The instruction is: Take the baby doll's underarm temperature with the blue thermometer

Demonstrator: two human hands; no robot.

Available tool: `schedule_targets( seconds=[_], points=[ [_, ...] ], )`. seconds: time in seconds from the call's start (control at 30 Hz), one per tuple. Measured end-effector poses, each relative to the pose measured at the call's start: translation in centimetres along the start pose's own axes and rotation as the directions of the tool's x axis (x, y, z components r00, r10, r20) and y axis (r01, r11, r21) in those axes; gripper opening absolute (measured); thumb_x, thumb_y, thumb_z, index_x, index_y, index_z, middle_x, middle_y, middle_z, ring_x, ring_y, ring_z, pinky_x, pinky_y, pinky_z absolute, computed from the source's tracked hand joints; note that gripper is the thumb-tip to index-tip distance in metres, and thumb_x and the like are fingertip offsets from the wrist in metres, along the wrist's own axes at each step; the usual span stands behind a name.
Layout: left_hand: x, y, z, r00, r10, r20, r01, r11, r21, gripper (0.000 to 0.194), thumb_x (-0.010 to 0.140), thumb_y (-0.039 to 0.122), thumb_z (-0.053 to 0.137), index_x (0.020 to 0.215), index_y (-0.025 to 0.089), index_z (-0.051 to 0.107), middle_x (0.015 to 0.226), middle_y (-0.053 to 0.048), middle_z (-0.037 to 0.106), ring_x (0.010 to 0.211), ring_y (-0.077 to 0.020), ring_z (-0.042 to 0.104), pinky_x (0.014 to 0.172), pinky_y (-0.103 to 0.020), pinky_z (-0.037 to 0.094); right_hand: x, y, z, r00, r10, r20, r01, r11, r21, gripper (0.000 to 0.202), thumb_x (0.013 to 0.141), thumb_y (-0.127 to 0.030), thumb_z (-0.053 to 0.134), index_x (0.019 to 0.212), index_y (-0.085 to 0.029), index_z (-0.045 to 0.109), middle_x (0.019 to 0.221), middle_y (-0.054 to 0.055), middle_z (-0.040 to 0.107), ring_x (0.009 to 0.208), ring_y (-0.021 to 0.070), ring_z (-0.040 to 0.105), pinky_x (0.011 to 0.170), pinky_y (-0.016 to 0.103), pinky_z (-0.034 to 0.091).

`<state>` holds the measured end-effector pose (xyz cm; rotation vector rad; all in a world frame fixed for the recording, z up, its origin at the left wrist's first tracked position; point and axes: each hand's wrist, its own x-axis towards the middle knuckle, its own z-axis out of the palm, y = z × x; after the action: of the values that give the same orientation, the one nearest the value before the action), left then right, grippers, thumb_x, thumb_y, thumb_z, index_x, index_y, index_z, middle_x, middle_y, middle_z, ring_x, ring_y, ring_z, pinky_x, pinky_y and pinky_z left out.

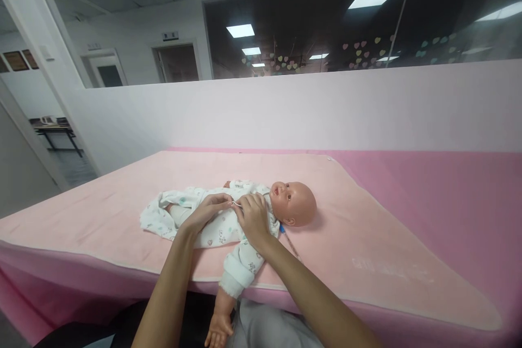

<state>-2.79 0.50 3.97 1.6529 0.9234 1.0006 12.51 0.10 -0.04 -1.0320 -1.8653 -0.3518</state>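
Note:
A baby doll (299, 204) lies on its back, its head to the right and its legs to the left. It wears a white printed baby gown (220, 234), with one sleeve and the doll's near hand hanging over the table's front edge. My left hand (207, 209) rests over the gown's front, fingertips pinched on a thin white tie string (235, 204). Close beside it, my right hand (255, 217) lies across the doll's chest, its fingers curled on the same string. The fingertips of both hands nearly meet.
Under the doll spreads a peach-pink mat (367, 261) over a darker pink cover (457, 201). A thin stick with a blue end (285, 231) lies beside the doll's neck, partly behind my right forearm. A low white wall (326, 114) stands behind the table.

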Motion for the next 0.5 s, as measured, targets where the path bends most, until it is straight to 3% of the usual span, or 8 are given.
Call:
schedule_targets(
  seconds=[0.33,0.5],
  points=[
    [-0.1,-0.1,0.0,0.998,0.029,0.052,-0.027,0.999,-0.043,0.015,0.07,0.033,0.065,0.073,0.018,0.064,0.084,-0.004,0.065,0.083,-0.0181,0.056,0.08,-0.029,0.041,0.1,-0.2,-0.1,1.0,0.025,0.003,-0.025,1.0,0.014,0.018,0.089,-0.027,0.044,0.075,-0.021,0.052,0.079,0.003,0.06,0.079,0.0174,0.051,0.088,0.036,0.032],
    [0.3,-1.1,-1.6,0.998,0.042,-0.037,-0.042,0.999,-0.012,0.018,0.072,0.034,0.065,0.082,0.019,0.065,0.085,-0.004,0.064,0.085,-0.0185,0.056,0.081,-0.029,0.041,0.1,-0.2,-0.4,0.998,0.056,-0.024,-0.055,0.998,0.041,0.018,0.088,-0.026,0.045,0.073,-0.021,0.052,0.079,0.002,0.06,0.079,0.0177,0.05,0.086,0.034,0.033]
  ],
)
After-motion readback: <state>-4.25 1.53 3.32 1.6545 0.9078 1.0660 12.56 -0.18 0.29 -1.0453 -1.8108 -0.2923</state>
